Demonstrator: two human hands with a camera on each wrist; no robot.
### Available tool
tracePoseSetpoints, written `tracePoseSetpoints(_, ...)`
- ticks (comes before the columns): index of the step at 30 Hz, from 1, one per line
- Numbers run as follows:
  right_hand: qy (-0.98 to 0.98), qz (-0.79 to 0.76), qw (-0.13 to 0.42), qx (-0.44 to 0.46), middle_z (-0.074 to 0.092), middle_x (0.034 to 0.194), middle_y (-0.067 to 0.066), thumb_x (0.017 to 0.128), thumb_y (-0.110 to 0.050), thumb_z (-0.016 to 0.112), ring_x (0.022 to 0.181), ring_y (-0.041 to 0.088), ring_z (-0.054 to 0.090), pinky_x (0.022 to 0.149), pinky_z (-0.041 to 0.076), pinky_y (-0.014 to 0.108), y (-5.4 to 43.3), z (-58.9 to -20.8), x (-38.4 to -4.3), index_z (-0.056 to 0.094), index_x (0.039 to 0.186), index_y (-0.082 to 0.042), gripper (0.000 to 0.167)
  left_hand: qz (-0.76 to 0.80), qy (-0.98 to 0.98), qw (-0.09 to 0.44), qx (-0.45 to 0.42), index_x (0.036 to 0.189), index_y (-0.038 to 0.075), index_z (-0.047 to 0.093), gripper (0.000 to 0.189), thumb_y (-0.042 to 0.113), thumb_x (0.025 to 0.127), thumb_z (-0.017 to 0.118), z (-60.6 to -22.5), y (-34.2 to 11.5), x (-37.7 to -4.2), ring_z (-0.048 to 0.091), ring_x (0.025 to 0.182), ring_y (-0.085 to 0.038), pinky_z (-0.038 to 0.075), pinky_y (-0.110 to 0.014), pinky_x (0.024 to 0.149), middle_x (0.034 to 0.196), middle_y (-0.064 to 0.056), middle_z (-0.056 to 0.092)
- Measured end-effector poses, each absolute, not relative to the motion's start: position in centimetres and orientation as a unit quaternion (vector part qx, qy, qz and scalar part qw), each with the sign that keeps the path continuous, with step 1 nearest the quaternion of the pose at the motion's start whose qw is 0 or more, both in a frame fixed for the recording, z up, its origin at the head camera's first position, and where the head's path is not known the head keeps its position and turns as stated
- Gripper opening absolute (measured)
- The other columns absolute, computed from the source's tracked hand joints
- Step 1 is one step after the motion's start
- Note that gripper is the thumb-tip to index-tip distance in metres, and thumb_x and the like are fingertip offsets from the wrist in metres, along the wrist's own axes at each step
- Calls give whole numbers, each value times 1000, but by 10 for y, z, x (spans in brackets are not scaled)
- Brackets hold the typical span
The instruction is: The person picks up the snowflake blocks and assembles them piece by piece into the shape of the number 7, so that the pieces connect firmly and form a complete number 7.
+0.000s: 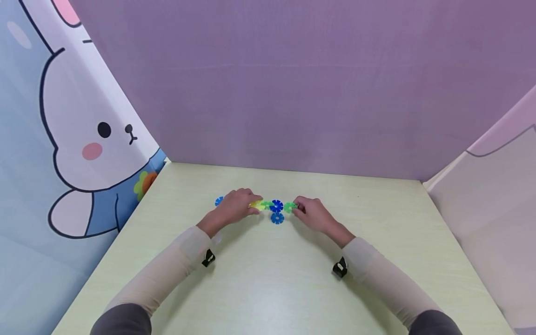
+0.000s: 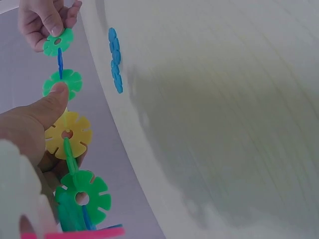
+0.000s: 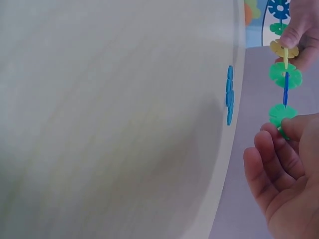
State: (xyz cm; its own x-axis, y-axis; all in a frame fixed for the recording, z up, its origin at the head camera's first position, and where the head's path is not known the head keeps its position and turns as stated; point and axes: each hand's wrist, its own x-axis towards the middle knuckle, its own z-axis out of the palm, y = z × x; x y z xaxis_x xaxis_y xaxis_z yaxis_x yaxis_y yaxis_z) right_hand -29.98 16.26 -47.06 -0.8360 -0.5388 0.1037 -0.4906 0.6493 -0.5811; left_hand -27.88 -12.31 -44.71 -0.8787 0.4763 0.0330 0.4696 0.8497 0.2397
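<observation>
A chain of slotted, flower-shaped plastic discs runs between my two hands, linked edge to edge. My left hand [image 1: 239, 205] grips its middle, thumb against a green disc [image 2: 70, 79] and the other fingers behind the yellow disc [image 2: 79, 130]. At the chain's right end, my right hand [image 1: 311, 213] pinches a green disc [image 3: 282, 114] between thumb and fingertip. A dark blue disc [image 1: 276, 204] joins that piece to the rest, edge-on in both wrist views. Past my left hand, the far end carries a blue disc [image 1: 218, 201].
A loose blue disc [image 1: 277, 218] lies on the pale wooden table [image 1: 268, 279], just below the chain in the head view. Behind the table hangs a purple cloth [image 1: 293, 93]. A curtain with a rabbit print [image 1: 83, 116] borders the left side.
</observation>
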Motion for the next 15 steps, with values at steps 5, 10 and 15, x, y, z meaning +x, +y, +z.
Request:
tracePoseSetpoints(5, 911, -304, 46, -275, 65, 80, -1, 99, -15, 67, 67, 11, 51, 59, 44, 22, 161, -469, -303, 67, 107, -10, 9, 123, 960, 12, 250, 135, 17, 67, 46, 37, 94, 73, -446, -122, -279, 67, 111, -26, 56, -46, 96, 122, -9, 71)
tracePoseSetpoints(10, 912, -299, 46, -277, 66, 81, -1, 99, -16, 67, 68, 11, 52, 61, 45, 23, 159, -467, -305, 68, 109, -12, 11, 131, 960, 17, 248, 136, 17, 66, 46, 36, 94, 73, -444, -121, -280, 66, 112, -26, 56, -46, 96, 122, -9, 71)
tracePoseSetpoints(15, 912, -291, 31, -288, 66, 80, -3, 99, -16, 68, 68, 11, 52, 62, 45, 22, 158, -466, -308, 69, 108, -12, 11, 141, 959, 25, 245, 136, 14, 66, 47, 36, 95, 72, -443, -121, -282, 66, 112, -26, 56, -46, 97, 122, -9, 71)
